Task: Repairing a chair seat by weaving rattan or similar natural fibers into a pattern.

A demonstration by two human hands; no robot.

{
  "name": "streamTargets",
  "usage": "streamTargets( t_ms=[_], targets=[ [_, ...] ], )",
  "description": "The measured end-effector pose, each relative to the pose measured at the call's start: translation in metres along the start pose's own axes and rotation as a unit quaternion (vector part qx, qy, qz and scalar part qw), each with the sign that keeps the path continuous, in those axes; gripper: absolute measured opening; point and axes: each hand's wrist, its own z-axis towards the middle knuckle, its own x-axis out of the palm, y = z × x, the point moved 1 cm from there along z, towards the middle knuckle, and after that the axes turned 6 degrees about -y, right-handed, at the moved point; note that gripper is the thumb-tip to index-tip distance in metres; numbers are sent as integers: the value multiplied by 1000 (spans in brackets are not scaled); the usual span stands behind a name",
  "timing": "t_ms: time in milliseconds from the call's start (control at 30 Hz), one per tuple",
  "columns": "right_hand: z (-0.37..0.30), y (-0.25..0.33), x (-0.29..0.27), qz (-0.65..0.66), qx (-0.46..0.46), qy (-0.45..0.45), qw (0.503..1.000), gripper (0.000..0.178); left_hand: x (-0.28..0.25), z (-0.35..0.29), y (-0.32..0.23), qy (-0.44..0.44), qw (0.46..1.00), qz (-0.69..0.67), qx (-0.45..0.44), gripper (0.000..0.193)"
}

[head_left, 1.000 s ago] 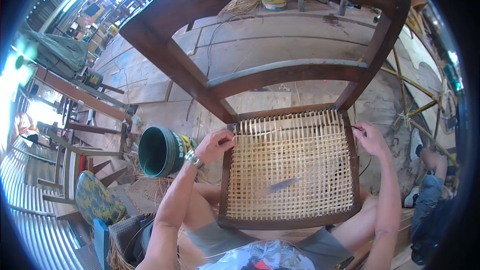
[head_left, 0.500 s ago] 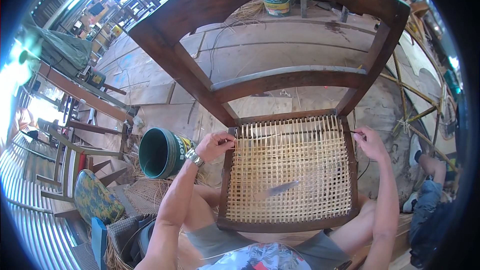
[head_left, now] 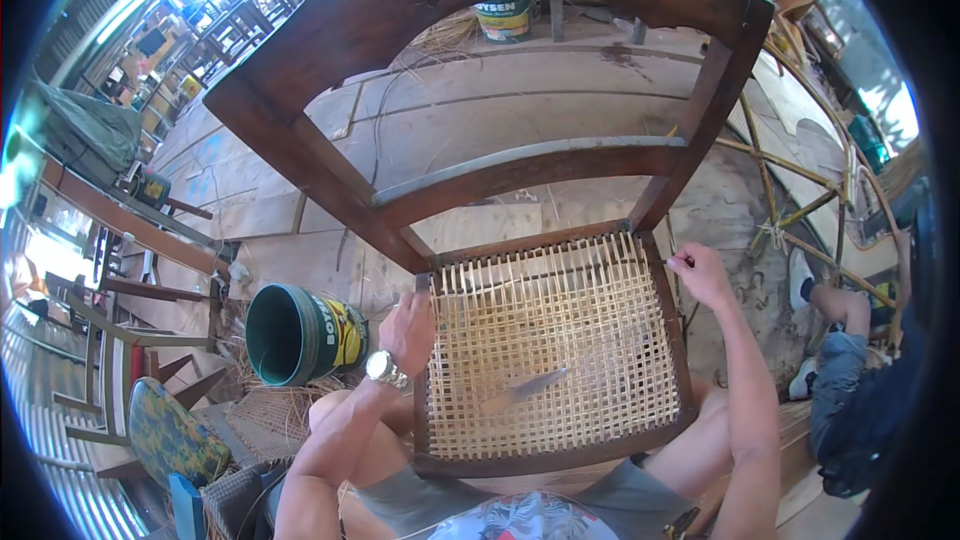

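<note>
A dark wooden chair's seat frame (head_left: 686, 380) is before me, its woven cane seat (head_left: 560, 340) a grid of pale strands. Across the looser strands near the backrest runs a thin dark stick (head_left: 560, 273), threaded over and under them. My right hand (head_left: 704, 275) is just beyond the right rail, thumb and fingertips pinched at the stick's end. At the left rail my left hand (head_left: 408, 333) is curled against the frame's side; whatever its fingers hold is hidden. A knife (head_left: 540, 383) with a pale handle shows at the seat's middle, whether above or under the weave I cannot tell.
The carved backrest (head_left: 520, 155) rises at the far side. A green bucket (head_left: 280, 335) lies tipped on its side at the left, and another bucket (head_left: 503, 20) stands beyond the chair. Bamboo poles (head_left: 790, 165) and a seated person's leg (head_left: 845, 310) are at the right.
My left hand has gone from a pinch above the left rail's far corner to lower along that rail, knuckles up. My right hand stays by the right rail. The whole view has shifted slightly.
</note>
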Motion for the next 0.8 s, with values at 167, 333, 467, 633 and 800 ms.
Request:
streamTargets(
  t_ms=[167,333,467,633,800],
  targets=[
    [12,-26,-31,-18,57,16,998,19,1,-3,3,1,999,30,22,35],
    [-5,-23,-31,2,8,-12,1000,21,-1,-3,7,-2,999,-9,-48,35],
    [-6,-50,-47,-17,84,19,996,21,-18,3,5,8,994,-63,-84,35],
    [-5,-29,-31,10,-6,11,1000,25,-14,23,48,-97,995,-21,7,34],
    [-13,35,5,-40,-24,61,997,33,-7,30,52,12,996,-74,-55,29]
  ],
)
